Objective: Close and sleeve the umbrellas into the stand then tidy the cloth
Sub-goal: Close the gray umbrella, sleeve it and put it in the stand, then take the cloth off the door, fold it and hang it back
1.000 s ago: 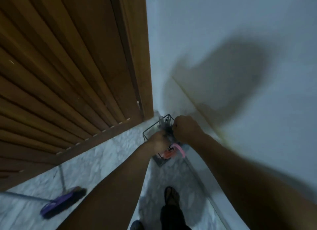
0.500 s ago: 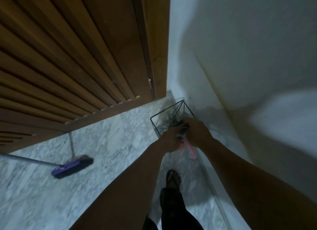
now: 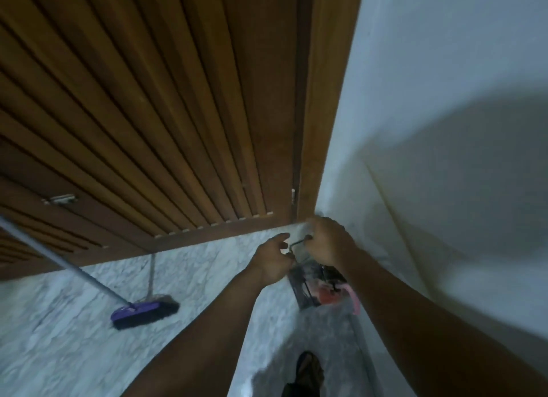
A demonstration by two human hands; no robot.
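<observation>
Both hands sit at the wire stand in the corner by the door. Right hand is curled around its black rim, left hand loosely half-open beside it. Umbrellas are blurry inside.

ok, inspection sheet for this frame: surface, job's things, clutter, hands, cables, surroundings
Surface: pale marble floor, blurred by motion.
Job's things: black wire stand in the corner, holding something red and pink; contents too blurred to identify. No cloth seen.
Clutter: purple broom lying on the floor, handle running up left.
Hands: left hand and right hand both above the stand; right hand grips a thin dark bar, left hand's fingers partly open beside it.
Cables: nothing seen.
Surroundings: slatted wooden door behind, white wall on the right, the person's sandalled foot below.
</observation>
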